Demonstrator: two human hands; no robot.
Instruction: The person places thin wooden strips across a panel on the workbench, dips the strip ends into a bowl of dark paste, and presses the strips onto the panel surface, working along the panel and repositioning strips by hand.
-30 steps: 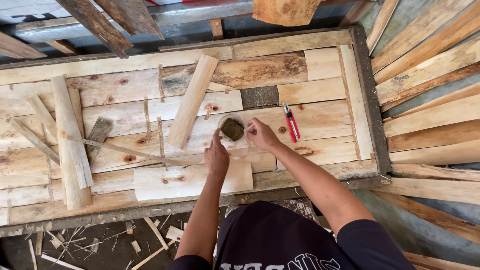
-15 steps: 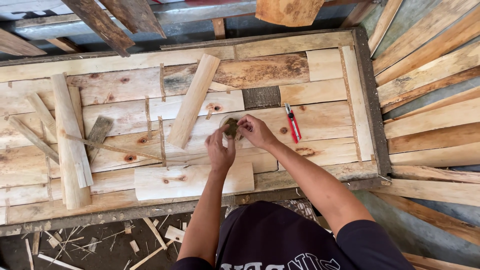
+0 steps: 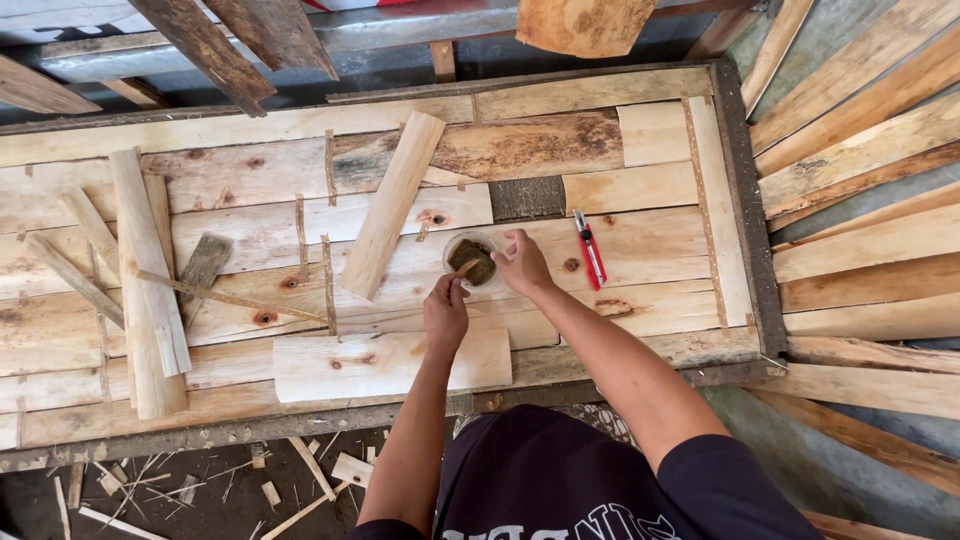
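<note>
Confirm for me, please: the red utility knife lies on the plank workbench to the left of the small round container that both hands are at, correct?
Not quite. In the head view the red utility knife lies on the plank workbench to the right of the small round container, beside the right hand; the left hand is nearer.

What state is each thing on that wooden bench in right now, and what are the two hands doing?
Small round container: open, upright on the boards, dark contents.
Right hand: gripping the container's rim.
Left hand: dipping a small stick into the container.
Red utility knife: lying flat, untouched; blade state unclear.
Loose plank: lying slantwise across the boards.
Short board: flat at the bench's near edge.
</note>
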